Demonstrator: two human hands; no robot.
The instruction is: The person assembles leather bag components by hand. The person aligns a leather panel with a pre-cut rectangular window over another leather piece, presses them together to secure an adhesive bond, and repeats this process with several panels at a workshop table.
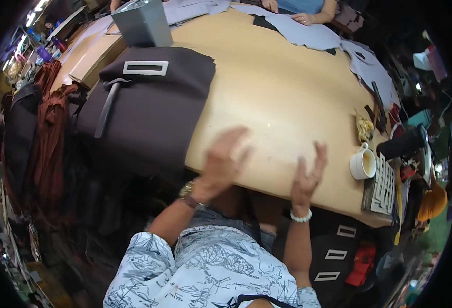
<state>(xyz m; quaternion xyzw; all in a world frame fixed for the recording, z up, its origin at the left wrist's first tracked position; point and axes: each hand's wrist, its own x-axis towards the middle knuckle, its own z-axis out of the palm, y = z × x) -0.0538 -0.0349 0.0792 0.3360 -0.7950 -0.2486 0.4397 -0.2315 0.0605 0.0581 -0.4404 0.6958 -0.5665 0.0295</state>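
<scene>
Dark sheet point(154, 113) on table point(267, 92) | left grip point(221, 161), right grip point(306, 179) released | lettered shirt point(226, 267)

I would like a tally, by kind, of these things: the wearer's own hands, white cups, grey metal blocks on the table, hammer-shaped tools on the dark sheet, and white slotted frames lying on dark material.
Own hands: 2 (left hand, right hand)
White cup: 1
Grey metal block: 1
Hammer-shaped tool: 1
White slotted frames: 4
Total: 9

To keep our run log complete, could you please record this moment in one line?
Left hand: empty, blurred, over table | Right hand: empty, blurred, raised | Left side: hammer on dark cloth | Right side: white cup
</scene>
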